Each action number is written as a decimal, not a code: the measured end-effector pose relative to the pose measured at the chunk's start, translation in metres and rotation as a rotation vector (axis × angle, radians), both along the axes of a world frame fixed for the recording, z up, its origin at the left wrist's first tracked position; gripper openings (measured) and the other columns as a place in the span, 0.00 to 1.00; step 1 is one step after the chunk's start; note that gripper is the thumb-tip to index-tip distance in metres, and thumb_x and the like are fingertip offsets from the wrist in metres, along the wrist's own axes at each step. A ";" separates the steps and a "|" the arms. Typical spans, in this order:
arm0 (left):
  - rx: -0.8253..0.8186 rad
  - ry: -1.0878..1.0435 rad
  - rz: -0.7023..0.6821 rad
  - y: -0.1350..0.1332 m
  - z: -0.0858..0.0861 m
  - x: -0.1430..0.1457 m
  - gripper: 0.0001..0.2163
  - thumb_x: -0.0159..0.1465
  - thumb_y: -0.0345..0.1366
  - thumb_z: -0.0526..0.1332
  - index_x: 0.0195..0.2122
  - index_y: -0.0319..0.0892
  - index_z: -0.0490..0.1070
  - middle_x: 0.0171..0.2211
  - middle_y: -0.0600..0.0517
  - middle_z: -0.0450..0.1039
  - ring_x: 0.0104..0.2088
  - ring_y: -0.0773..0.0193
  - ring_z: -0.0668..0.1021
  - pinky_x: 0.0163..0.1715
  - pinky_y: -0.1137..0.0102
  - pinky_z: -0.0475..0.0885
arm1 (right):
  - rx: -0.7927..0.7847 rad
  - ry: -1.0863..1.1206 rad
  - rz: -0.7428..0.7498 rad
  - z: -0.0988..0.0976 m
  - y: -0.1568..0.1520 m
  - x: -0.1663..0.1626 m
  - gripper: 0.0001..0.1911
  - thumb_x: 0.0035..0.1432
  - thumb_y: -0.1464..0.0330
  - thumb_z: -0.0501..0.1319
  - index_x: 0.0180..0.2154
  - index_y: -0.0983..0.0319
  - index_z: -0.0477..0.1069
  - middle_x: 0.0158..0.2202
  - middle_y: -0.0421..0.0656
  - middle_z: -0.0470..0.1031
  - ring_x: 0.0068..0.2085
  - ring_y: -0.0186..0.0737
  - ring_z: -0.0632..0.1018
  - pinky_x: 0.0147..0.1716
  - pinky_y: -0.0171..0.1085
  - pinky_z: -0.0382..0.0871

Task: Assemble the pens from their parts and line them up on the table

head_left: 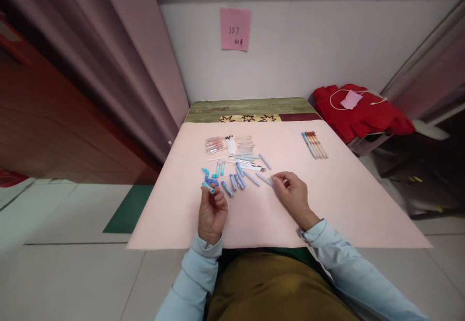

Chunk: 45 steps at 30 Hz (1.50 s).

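My left hand (212,212) is raised off the pink table cover (345,205) at about seven o'clock from the heap of parts. The wrist is bent back, the palm faces me and the fingers are curled in. Thumb and fingertips pinch one short teal pen piece (208,188), which is held crosswise just above the knuckles.

My right hand (292,192) lies palm down at about four o'clock from the heap, with the forearm coming in from the lower right in a light blue sleeve. Its fingers are bent and drawn together, and thumb and forefinger close on the right end of one pale blue barrel (264,179). That barrel rests on the cover and points away towards ten o'clock.

Between my hands I count six more loose blue barrels (238,180), lying roughly side by side. At nine o'clock from them sits a cluster of small teal caps (209,179); they are too small and crowded to count. At twelve o'clock lie clear pen tubes (218,143) in two bundles, with a few white refills between them.

Well apart, at two o'clock, is a tight row of finished pens (314,145): one pale blue and about five brown. One pink note (235,29) is stuck on the wall straight ahead. One red cloth (363,113) lies off the table's far right corner.
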<state>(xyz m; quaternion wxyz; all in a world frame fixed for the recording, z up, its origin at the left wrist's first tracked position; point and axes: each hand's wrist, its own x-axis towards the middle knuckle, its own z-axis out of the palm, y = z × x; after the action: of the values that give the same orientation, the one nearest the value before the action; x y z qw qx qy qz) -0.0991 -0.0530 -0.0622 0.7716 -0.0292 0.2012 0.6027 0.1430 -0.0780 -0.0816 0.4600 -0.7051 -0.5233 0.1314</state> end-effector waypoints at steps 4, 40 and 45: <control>-0.013 0.033 -0.002 0.000 0.000 0.000 0.14 0.71 0.42 0.54 0.35 0.38 0.72 0.26 0.55 0.68 0.21 0.79 0.69 0.18 0.86 0.66 | -0.050 -0.111 0.025 0.000 0.001 0.000 0.12 0.57 0.58 0.61 0.36 0.58 0.78 0.31 0.40 0.76 0.30 0.37 0.74 0.31 0.36 0.64; 0.006 0.479 -0.063 0.052 0.070 0.071 0.10 0.60 0.38 0.68 0.36 0.37 0.74 0.34 0.47 0.81 0.32 0.64 0.83 0.35 0.70 0.79 | 0.125 0.001 0.339 0.089 0.022 -0.009 0.10 0.62 0.63 0.60 0.43 0.58 0.76 0.33 0.43 0.76 0.29 0.36 0.73 0.27 0.34 0.70; 0.039 0.482 -0.100 0.051 0.069 0.075 0.11 0.58 0.40 0.70 0.36 0.38 0.74 0.34 0.48 0.81 0.33 0.64 0.82 0.35 0.71 0.78 | 0.167 -0.111 0.301 0.093 0.023 -0.013 0.09 0.62 0.66 0.59 0.43 0.57 0.76 0.33 0.42 0.75 0.28 0.35 0.73 0.25 0.33 0.69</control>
<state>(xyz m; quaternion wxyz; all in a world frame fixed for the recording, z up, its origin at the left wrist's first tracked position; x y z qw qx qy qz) -0.0243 -0.0025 0.0067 0.7306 0.1404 0.3689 0.5571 0.1303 -0.0546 0.0116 0.4625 -0.5846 -0.6565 0.1159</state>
